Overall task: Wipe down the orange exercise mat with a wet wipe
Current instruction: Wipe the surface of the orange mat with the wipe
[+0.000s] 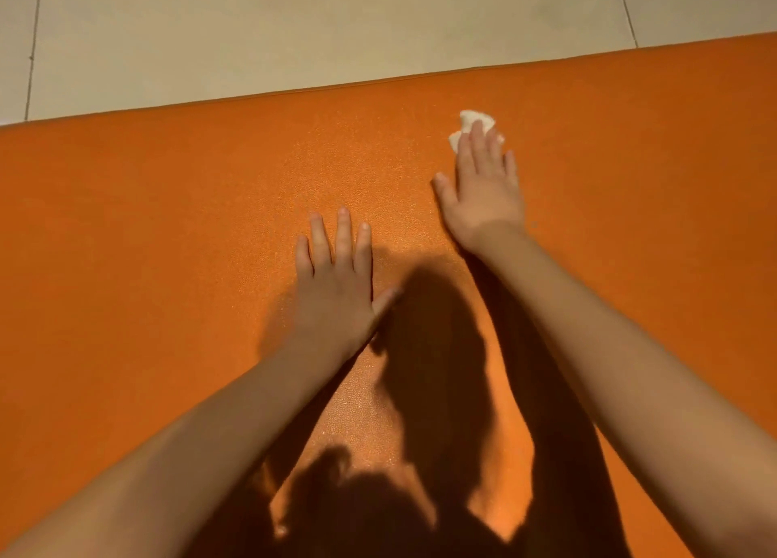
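Floor tiles (pixel 294 19) are seen beyond the orange mat (pixel 147 221). A wipe (pixel 473 118) is pressed under the flat right hand (pixel 483 191); the left hand (pixel 336 288) is laid flat, empty.

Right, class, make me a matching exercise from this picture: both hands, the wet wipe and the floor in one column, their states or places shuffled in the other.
1. left hand
2. right hand
3. wet wipe
4. floor

a. white, crumpled under fingertips
b. flat on the bare orange mat
c. pale tiles beyond the mat's far edge
d. fingers straight, pressing the wipe down

Pairs: 1-b, 2-d, 3-a, 4-c.
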{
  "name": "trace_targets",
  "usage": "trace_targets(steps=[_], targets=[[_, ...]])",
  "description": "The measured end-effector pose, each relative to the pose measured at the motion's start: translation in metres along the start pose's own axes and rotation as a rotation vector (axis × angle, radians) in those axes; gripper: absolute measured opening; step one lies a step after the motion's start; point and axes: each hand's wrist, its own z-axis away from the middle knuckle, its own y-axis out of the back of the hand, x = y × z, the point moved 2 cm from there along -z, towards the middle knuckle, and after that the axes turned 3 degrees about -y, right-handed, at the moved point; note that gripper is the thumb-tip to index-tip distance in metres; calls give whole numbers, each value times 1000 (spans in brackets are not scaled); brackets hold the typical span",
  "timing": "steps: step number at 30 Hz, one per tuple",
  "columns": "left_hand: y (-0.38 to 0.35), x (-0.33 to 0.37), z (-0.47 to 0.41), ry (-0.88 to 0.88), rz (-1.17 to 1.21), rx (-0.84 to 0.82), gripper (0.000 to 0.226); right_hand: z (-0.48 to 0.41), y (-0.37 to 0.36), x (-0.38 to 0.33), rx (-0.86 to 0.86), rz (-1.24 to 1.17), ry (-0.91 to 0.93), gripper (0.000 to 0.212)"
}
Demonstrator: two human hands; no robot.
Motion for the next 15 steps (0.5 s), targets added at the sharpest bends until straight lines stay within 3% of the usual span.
trace_targets(steps=[4, 9, 12, 15], targets=[[-1, -2, 1, 5, 1, -19, 90, 39, -13, -3, -19, 19, 334, 74], [4, -1, 1, -3, -14, -19, 90, 32, -11, 20, 40, 36, 1, 65], [3, -1, 11, -35, -15, -35, 87, 56, -18, -8, 7, -50, 149, 73], [-3, 0, 22, -83, 6, -42, 90, 69, -18, 5, -7, 44, 321, 78]])
